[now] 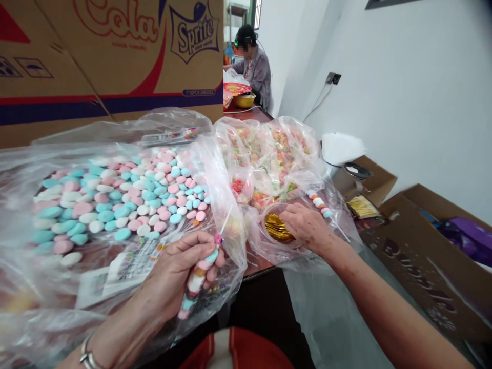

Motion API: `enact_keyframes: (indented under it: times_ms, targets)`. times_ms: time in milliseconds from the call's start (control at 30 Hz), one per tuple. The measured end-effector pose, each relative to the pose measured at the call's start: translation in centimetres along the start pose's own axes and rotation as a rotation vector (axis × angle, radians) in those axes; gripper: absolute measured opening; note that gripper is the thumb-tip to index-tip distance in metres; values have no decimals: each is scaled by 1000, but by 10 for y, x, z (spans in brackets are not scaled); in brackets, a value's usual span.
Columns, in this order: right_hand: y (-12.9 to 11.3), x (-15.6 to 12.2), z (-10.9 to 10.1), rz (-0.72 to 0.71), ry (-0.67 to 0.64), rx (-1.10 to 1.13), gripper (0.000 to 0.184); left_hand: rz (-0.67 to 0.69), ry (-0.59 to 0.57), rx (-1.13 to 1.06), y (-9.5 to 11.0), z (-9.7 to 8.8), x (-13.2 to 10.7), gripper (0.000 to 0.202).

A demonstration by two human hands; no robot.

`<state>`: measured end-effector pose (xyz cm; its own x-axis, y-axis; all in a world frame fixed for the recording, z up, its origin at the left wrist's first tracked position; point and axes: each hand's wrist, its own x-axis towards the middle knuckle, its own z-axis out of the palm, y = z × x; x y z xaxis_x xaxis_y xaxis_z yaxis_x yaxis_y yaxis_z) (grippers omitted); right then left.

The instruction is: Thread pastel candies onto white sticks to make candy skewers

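My left hand (180,261) is closed round a candy skewer (196,279) of pink, white, blue and orange pieces in clear wrap. The gathered neck of its wrap sits at my thumb, and a white stick sticks out above. My right hand (305,223) reaches to a round tub of gold twist ties (277,228); its fingers are bent together at the ties, and their tips are partly hidden. Just beyond that hand lies another candy skewer (320,204) on a white stick. Left of my hands, many pink, white and blue candies (130,195) spread over clear plastic.
Clear bags of colourful gummies (269,148) lie behind the tub. A large cardboard carton (111,61) stands at the back left. To the right are a mug (350,177), a bundle of yellow ties (365,207) and an open box (430,266). Another person (253,66) sits farther back.
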<state>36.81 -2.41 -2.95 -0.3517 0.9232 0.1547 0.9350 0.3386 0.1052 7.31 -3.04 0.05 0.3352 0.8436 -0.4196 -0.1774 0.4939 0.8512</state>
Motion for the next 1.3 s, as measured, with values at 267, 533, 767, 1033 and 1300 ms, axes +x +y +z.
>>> enact_keyframes:
  times_ms: [267,533,767,1033,1300]
  targets:
    - [-11,1,-11,178,166,363,24,40,-33,-8,2,8,-4,19]
    - [-105,8,-30,258,183,1434,16,34,-150,-102,-9,38,-2,13]
    - [-112,9,-31,240,0,1679,22,74,-51,-158,-17,35,-2,11]
    - [-115,9,-25,-34,374,729,30,79,82,-94,-21,33,2,18]
    - [-96,4,-27,-665,327,388,27,-245,-340,404,2,8,11,9]
